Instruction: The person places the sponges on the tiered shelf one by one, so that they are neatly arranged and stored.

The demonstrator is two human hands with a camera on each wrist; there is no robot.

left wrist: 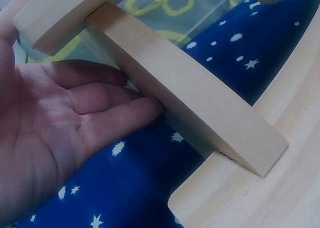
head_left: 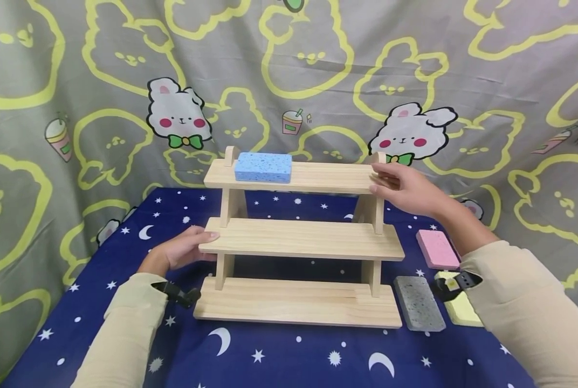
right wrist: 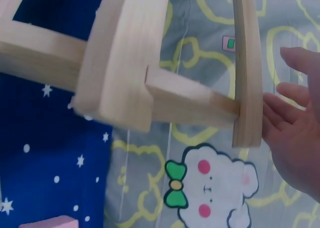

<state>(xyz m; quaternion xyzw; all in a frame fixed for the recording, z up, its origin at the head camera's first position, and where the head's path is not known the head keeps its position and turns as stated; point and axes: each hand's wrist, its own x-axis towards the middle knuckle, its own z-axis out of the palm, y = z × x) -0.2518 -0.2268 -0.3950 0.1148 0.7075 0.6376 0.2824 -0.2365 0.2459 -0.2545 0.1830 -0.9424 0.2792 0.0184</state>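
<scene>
Star-and-moon-printed dark-blue cloth covers the table (head_left: pixel 269 372), lightly creased and matt, across the bottom of the frame. We note beige sleeves (head_left: pixel 129 323) entering at both lower corners, with black wrist mounts (head_left: pixel 177 293) at the cuffs.

At lower right lie three block-shaped sponges: a grey one (head_left: pixel 419 303) with a coarse, pitted face; a pale yellow one (head_left: pixel 459 311), partly hidden by the right wrist mount; and, behind them, a pink one (head_left: pixel 437 249) that appears smoother.

Centre frame stands the wooden stand (head_left: pixel 298 237), upright and three-tiered, in pale straight-grained timber with rounded board corners. At a lower joint, where the left upright (left wrist: pixel 195 88) meets the bottom board, we find a slightly ragged edge.

Of the hands, the left hand (head_left: pixel 187 248) pinches the middle board's left end, thumb above and fingers extended beneath, near the upright. The right hand (head_left: pixel 410 186) lies at the top board's right end, fingers relaxed, thumb apart; firm contact we cannot confirm.

We judge the step in hand to be steadying or adjusting the stand. In our view the next move calls for even, level handling at both ends, since the speckled blue sponge (head_left: pixel 263 167) rests loose on the top board, left of centre.

Behind hangs a grey curtain (head_left: pixel 318 116), softly folded, printed with yellow outlines and white rabbits.
</scene>
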